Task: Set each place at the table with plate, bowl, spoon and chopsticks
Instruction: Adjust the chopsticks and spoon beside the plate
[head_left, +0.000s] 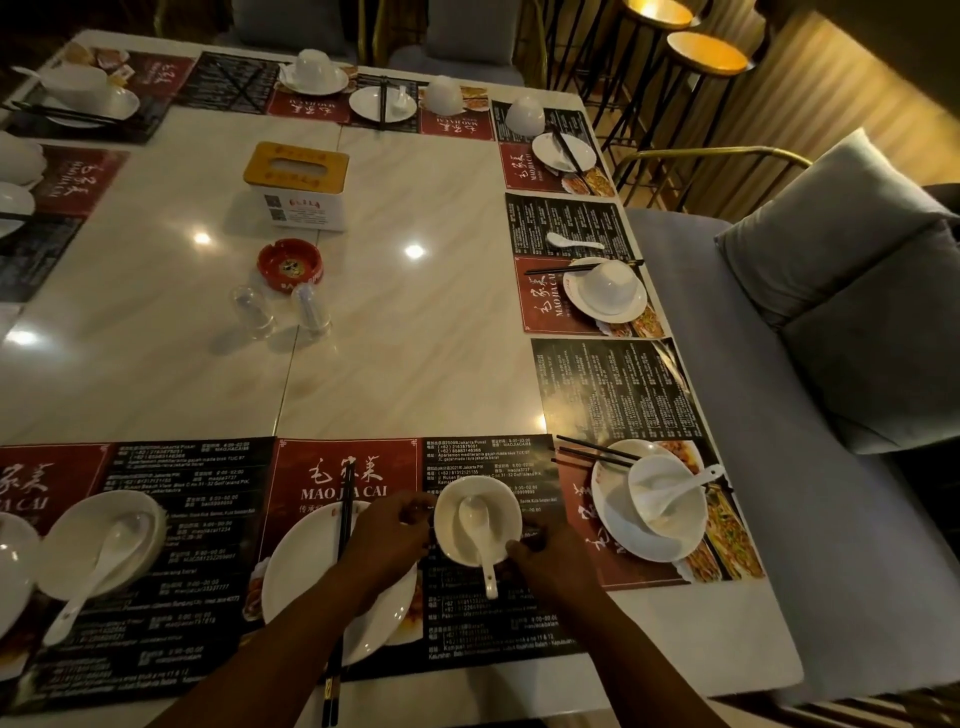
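At the bottom centre you read "MAO JIA CAI" in white, under three large Chinese characters, on the red panel (311, 480) of a placemat. The chopsticks (345, 519) cross the middle word. On the black panel (488, 460) to its right you read "Jakarta Pusat", "(+62) 2163875051" and "Golf Island PIK". The placemat at the right edge (537, 312) carries "MAO JIA CAI" turned sideways. The tissue box (296, 179) has red signs too small to read.

A: Where does the bowl (451, 500) sit?
B: On the mat (488, 623) at the near edge, just right of the plate (301, 587), with a spoon (474, 519) in it.
A: And the chopsticks (345, 519)?
B: Across that plate, left of the bowl.
A: In the middle of the surface (415, 338)?
B: A tissue box (296, 184); before it an ashtray (290, 264), then two glasses (253, 312) nearer.
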